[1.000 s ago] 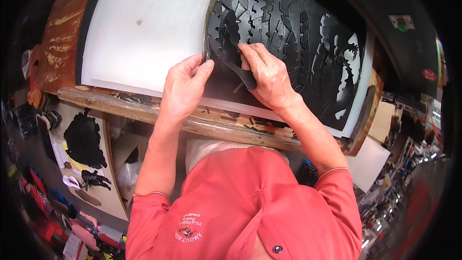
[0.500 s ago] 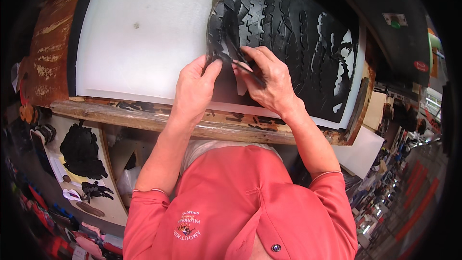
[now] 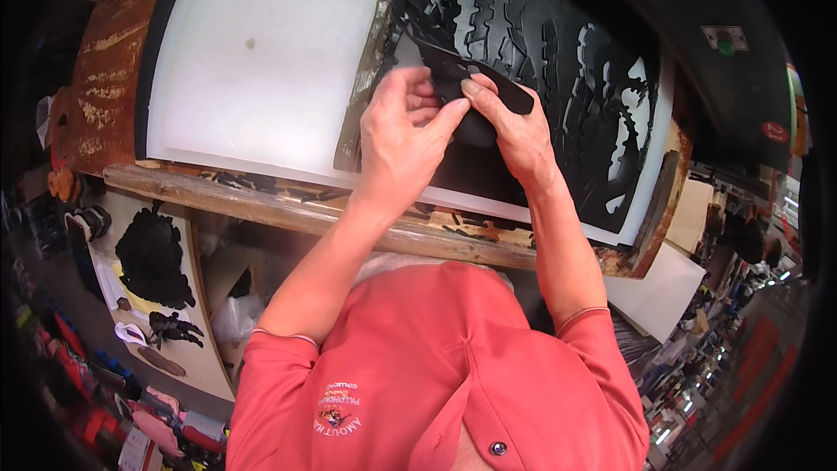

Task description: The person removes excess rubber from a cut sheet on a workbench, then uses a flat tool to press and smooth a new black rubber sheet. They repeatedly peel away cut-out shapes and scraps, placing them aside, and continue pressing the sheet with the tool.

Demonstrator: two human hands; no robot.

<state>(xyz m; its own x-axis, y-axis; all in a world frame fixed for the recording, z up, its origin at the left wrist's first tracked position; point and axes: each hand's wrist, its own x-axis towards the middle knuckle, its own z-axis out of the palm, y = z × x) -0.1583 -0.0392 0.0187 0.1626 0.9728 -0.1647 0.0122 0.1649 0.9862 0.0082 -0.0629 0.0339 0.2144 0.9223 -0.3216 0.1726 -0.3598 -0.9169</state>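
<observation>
Both hands have risen, left hand (image 3: 403,126) and right hand (image 3: 514,126) pinching the black cut-out strip (image 3: 471,78) between closed fingertips.

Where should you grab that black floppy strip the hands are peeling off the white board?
Best by its loose near end, pinched thin between thumb and fingertips. The left hand and right hand both pinch the black strip there, coming from the near, lower edge of the white board. It is flat and limp, and its far end seems to still join the cut black sheet.
</observation>
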